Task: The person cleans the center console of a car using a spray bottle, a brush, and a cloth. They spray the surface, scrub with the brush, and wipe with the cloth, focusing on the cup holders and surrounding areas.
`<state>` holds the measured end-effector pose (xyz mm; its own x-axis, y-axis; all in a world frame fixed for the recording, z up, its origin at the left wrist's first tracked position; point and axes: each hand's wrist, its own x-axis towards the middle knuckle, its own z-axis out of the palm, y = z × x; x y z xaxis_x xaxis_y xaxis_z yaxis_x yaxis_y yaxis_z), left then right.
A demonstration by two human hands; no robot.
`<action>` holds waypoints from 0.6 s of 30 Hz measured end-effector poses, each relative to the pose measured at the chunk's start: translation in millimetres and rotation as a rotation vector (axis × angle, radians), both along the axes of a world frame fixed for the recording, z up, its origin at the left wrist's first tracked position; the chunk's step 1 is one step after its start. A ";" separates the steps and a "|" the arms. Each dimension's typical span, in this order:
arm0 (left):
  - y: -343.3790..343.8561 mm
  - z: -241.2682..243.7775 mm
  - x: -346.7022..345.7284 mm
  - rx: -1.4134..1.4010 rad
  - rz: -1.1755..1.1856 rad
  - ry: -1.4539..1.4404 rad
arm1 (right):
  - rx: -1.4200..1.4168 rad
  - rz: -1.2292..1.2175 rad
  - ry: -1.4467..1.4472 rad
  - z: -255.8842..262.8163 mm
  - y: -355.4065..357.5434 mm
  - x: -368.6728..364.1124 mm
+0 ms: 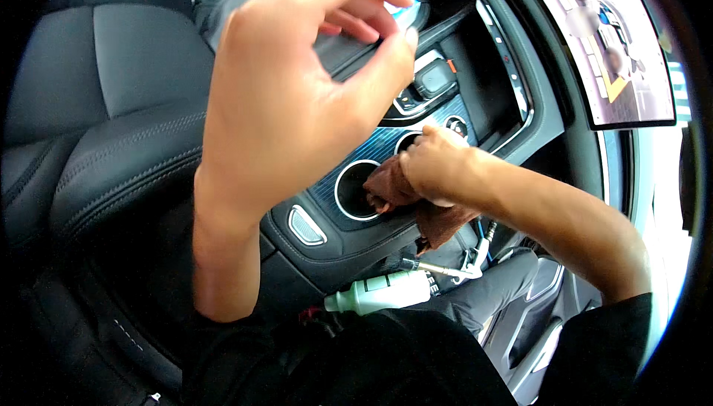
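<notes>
My left hand point(289, 77) is raised close to the camera, above the centre console, with its fingers curled and thumb tip near the index finger. A small bluish-white patch shows by its fingertips; whether it is held or lies behind cannot be told. My right hand point(437, 169) grips a brown cloth point(392, 186), part of which hangs down towards my lap. The cloth covers the edge of a round cup holder point(352, 191) with a bright rim. Beyond it, a second cup holder point(406, 141) is partly hidden by my right hand.
A pale green bottle point(384, 293) lies by my lap beside an air blow gun point(473, 264) with a brush end. The gear selector point(434, 79) stands farther up the console. A lit display point(613, 44) is at upper right, a black passenger seat point(150, 66) at left.
</notes>
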<state>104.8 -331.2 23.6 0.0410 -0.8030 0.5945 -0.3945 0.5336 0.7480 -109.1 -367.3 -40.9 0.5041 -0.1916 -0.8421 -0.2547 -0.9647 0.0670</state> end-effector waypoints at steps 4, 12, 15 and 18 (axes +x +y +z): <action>3.1 0.0 7.8 0.103 0.035 0.002 | 0.339 -0.647 -0.100 40.9 -15.1 -0.5; 78.8 -30.4 -149.9 0.256 -0.428 0.117 | 0.605 -1.843 -1.610 130.6 104.7 -124.4; 110.9 -19.6 -160.6 0.620 -0.996 0.319 | 0.486 -1.612 -1.368 138.3 129.5 -202.0; 121.0 -26.1 -168.7 1.094 -1.495 0.139 | 0.247 -1.871 -1.309 85.6 159.1 -247.7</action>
<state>-63.9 -210.1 -2.5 -0.9774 -0.1896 -0.0935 -0.0228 -0.3451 0.9383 -356.9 -208.3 44.7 0.0593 -0.9177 -0.3929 -0.3637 0.3467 -0.8646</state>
